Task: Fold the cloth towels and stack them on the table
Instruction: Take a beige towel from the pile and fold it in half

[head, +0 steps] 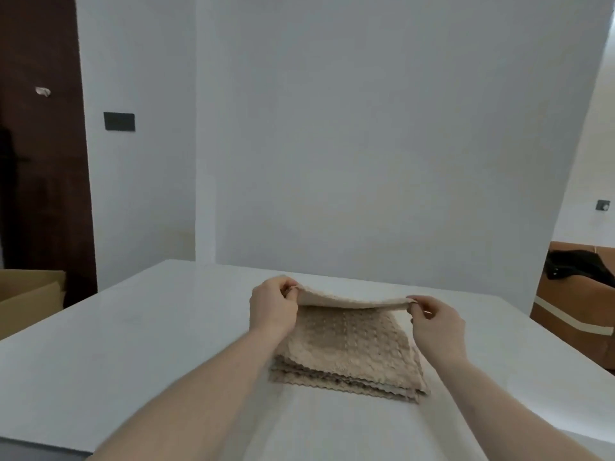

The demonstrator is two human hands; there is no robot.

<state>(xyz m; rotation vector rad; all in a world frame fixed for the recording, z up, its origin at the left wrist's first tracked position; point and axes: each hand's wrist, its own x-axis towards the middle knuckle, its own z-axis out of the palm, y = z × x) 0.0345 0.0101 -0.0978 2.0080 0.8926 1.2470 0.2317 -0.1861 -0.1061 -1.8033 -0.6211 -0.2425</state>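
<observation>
Lying in the middle of the white table [133, 327], a beige textured towel [346, 347] has its far edge lifted and curled back toward the person, showing a paler underside. Its near part rests on other beige towel layers [342, 384] with scalloped edges, stacked flat beneath it. The left hand [273, 304] pinches the raised edge at its left corner between thumb and curled fingers. The right hand [436, 321] pinches the right corner the same way, fingertips pressed together on the cloth. Both bare forearms reach in from the near edge. Beyond the table stands a plain white wall [366, 128]. A cardboard box [30, 294] sits at left by a dark wooden door [40, 161], a brown sofa [572, 307] with a black item at right.
</observation>
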